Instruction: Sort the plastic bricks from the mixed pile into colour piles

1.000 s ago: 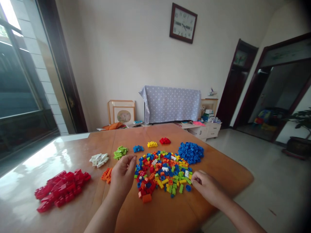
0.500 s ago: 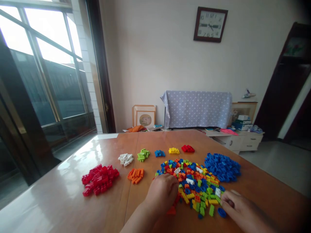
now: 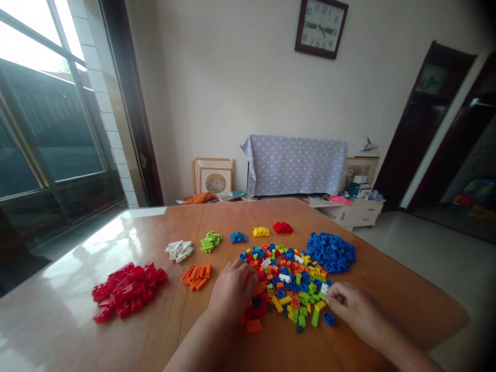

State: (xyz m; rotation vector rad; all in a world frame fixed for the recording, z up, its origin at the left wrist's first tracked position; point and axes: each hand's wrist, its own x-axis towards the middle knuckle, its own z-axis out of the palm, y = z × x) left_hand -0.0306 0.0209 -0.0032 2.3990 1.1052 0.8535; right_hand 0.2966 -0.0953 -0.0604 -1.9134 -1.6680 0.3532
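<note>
A mixed heap of small toy building bricks (image 3: 284, 299) in red, orange, yellow, green, blue and white lies in front of me. My left hand (image 3: 232, 289) is at its left edge, fingers curled down over red bricks (image 3: 256, 312); what lies under the fingertips is hidden. At the right edge, my right hand (image 3: 349, 306) is closed, thumb against the bent fingers, beside a white brick (image 3: 324, 289). Whatever it pinches cannot be seen. A round blue piece (image 3: 329, 319) lies just below that hand.
Sorted piles surround the heap: dark red (image 3: 129, 292), white (image 3: 180, 250), orange (image 3: 197, 277), green (image 3: 211, 241), small blue (image 3: 238, 237), yellow (image 3: 261, 232), red (image 3: 282, 227) and large blue (image 3: 331, 252). All rest on a brown table (image 3: 155, 341). A cloth-covered object (image 3: 296, 165) stands beyond.
My view has turned right, so everything sits further left in the picture. Both hands stay at the heap's edges. A yellow brick near the right hand now lies at a different angle.
</note>
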